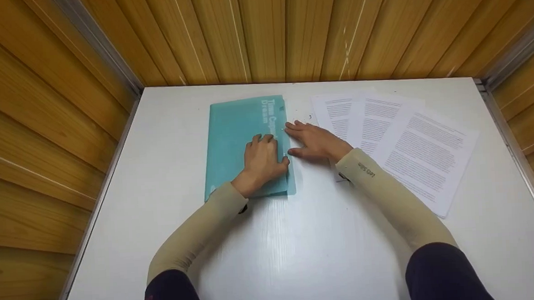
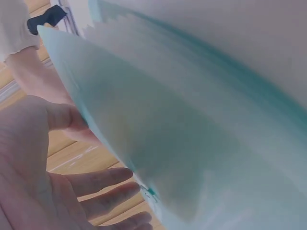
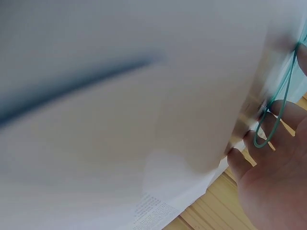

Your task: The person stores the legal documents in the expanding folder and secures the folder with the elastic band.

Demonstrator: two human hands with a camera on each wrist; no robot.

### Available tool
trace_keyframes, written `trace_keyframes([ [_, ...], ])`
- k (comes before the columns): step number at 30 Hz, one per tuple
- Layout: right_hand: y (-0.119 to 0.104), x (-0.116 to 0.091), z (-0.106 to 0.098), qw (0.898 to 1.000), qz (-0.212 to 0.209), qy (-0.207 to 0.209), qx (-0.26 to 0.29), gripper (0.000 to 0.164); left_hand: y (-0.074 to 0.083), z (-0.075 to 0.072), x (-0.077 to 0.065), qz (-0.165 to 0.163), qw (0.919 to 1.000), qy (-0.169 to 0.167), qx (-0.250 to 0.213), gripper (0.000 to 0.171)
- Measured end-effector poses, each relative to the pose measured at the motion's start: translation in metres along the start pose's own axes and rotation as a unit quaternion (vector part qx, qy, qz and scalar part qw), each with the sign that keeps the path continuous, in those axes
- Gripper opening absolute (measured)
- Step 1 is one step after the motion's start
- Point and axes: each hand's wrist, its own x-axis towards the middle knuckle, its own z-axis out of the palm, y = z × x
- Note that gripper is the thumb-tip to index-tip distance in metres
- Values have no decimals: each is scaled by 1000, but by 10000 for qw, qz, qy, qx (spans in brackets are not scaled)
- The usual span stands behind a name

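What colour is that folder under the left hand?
The folder is teal, with pale lettering; the head view shows it best.

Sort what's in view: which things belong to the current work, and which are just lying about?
Current work:
teal folder, under the left grip, its edge by the right grip
teal cord, looped near the right grip

Apparently lying about:
printed sheets, spread at right; later use can't be told
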Motion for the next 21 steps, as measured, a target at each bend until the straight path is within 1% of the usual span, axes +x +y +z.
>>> trace_keyframes([
  [5,-1,2,-1,9999,103,-120,-16,81,0,-6,-1,32,9998,21,-170,51],
  [11,-1,2,-1,9996,196,-181,-44,82,2,-13,-4,-87,9986,-9,-518,42],
  [18,-3,1,-2,9994,284,-205,-12,82,3,-25,-5,-179,9950,13,-985,18],
  [21,-3,1,-2,9993,299,-236,-17,82,5,-29,-6,-167,9948,48,-1003,12],
])
